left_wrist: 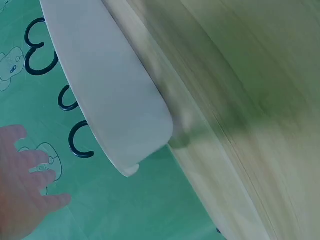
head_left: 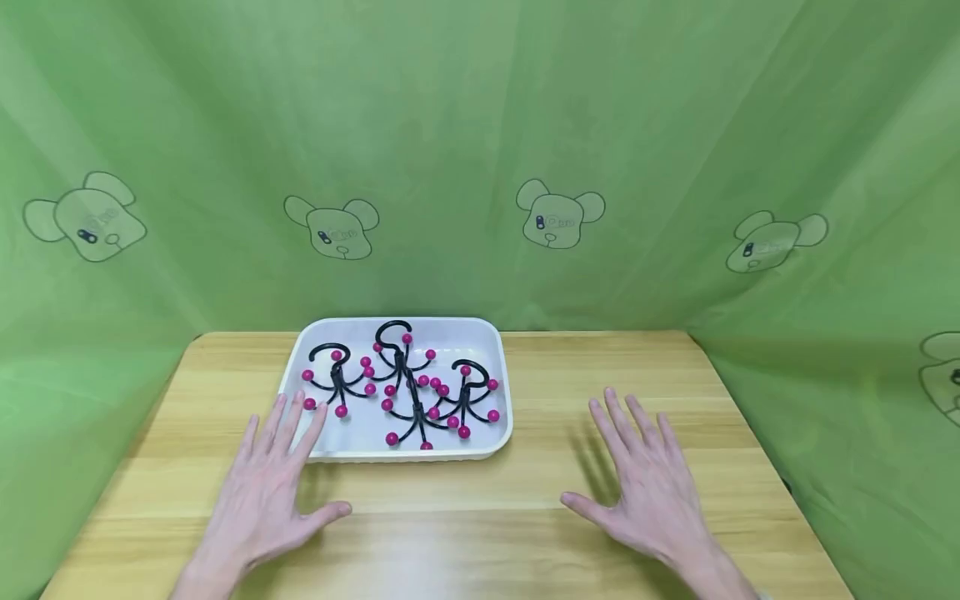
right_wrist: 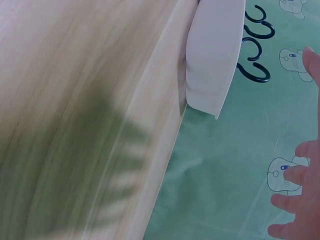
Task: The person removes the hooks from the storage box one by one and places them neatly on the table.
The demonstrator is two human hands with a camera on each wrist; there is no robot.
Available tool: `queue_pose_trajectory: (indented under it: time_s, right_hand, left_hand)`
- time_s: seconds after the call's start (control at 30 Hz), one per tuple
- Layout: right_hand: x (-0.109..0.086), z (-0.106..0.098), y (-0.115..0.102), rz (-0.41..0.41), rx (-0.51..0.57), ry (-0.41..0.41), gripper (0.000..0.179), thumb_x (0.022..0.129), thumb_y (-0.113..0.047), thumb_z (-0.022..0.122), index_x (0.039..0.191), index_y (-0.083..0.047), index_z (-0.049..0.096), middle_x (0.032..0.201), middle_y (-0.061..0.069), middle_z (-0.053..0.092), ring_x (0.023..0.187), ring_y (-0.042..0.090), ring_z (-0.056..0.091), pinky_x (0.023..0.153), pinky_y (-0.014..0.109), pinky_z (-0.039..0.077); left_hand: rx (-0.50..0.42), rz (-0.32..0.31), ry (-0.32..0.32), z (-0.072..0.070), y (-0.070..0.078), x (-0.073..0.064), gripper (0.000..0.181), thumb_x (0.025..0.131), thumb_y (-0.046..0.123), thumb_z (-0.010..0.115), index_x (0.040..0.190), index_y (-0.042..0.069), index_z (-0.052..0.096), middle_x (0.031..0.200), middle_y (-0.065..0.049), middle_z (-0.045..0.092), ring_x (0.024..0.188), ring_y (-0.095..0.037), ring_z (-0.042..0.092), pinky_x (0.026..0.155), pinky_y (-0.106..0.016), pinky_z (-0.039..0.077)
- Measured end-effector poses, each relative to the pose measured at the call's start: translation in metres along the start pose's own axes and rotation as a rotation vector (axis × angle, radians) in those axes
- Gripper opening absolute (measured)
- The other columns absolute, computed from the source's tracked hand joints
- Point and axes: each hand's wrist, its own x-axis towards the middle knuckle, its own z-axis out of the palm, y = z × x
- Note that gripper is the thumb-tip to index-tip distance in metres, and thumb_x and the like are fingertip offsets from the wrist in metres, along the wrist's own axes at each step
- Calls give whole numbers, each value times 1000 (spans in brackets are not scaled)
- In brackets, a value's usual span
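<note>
A white tray [head_left: 480,454] sits at the back of the table, left of centre. In it stand several black multi-arm hangers [head_left: 337,373], each with a curved hook on top and arms ending in pink balls. My left hand [head_left: 262,492], palm down with fingers spread, overlaps the tray's front left corner in the head view and holds nothing. To the right of the tray, my right hand [head_left: 651,492] hovers over the table, fingers spread and nothing in them. From the left wrist, hook tops [left_wrist: 80,140] show beyond the tray's side; the right wrist view shows them too.
The wooden table [head_left: 555,367] has light boards and reaches back to a green curtain [head_left: 450,117] printed with outlined bear heads. More of the curtain hangs along the left and right sides. Shadows of both hands fall on the tabletop.
</note>
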Motion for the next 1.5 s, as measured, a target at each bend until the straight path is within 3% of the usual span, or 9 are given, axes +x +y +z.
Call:
queue_pose_trajectory:
  time_s: [0.1, 0.2, 0.37, 0.47, 0.63, 0.87, 1.07, 1.33, 1.5]
  right_hand:
    - [3, 1, -2, -17, 8, 29, 117, 82, -93, 51, 168, -16, 29, 175, 11, 31, 154, 44, 39, 137, 38, -7]
    - [9, 3, -5, -44, 12, 61, 114, 85, -94, 44, 167, -15, 32, 170, 14, 41, 149, 45, 46, 138, 39, 1]
    - [25, 7, -14, -86, 30, 80, 111, 87, -93, 40, 164, -13, 37, 164, 14, 50, 145, 41, 52, 128, 57, 31]
    - [36, 10, -20, -119, 47, 94, 108, 89, -92, 39, 162, -12, 42, 159, 15, 55, 141, 41, 55, 119, 62, 41]
    - [53, 14, -28, -165, 56, 110, 104, 93, -89, 34, 158, -10, 47, 155, 15, 60, 137, 41, 59, 116, 62, 47]
    - [70, 24, -39, -204, 57, 113, 100, 93, -88, 39, 154, -10, 52, 148, 14, 65, 131, 40, 64, 110, 59, 52]
    - [87, 35, -49, -206, 58, 61, 94, 99, -83, 29, 152, -10, 54, 139, 15, 70, 127, 37, 66, 109, 56, 54]
    - [110, 47, -55, -209, 52, 12, 71, 102, -63, 52, 148, -10, 58, 132, 14, 72, 123, 35, 67, 109, 51, 54]
    - [123, 55, -54, -231, 24, 20, 72, 104, -65, 45, 147, -9, 58, 128, 14, 74, 119, 34, 69, 106, 49, 56]
  left_hand:
    - [11, 0, -11, 0, -6, 0, 119, 83, 92, 51, 169, 14, 25, 178, -19, 15, 167, -38, 11, 134, -33, -18]
    - [17, -5, -24, 1, -16, 2, 117, 84, 90, 51, 169, 14, 23, 177, -20, 16, 168, -32, 4, 133, -31, -18]
    - [30, -33, -49, 4, -34, 2, 116, 86, 92, 46, 170, 15, 21, 174, -23, 24, 165, -40, 18, 133, -31, -17]
    - [31, -52, -73, 8, -44, 3, 116, 85, 88, 53, 170, 15, 22, 173, -25, 25, 160, -46, 27, 138, -49, -4]
    - [21, -76, -108, 14, -58, 5, 113, 85, 80, 62, 167, 11, 28, 174, -24, 24, 159, -48, 29, 127, -69, 26]
    - [24, -80, -120, 22, -70, 6, 114, 85, 83, 59, 166, 8, 31, 171, -28, 29, 157, -49, 32, 125, -70, 29]
    - [31, -92, -157, 28, -74, 9, 113, 86, 81, 60, 166, 8, 30, 170, -29, 30, 156, -49, 33, 127, -68, 29]
    - [32, -109, -217, 40, -73, 11, 113, 89, 77, 60, 169, 10, 19, 172, -29, 25, 157, -50, 32, 126, -69, 31]
    - [14, -111, -207, 45, -73, 10, 112, 90, 77, 59, 170, 11, 17, 171, -30, 26, 156, -51, 33, 126, -69, 30]
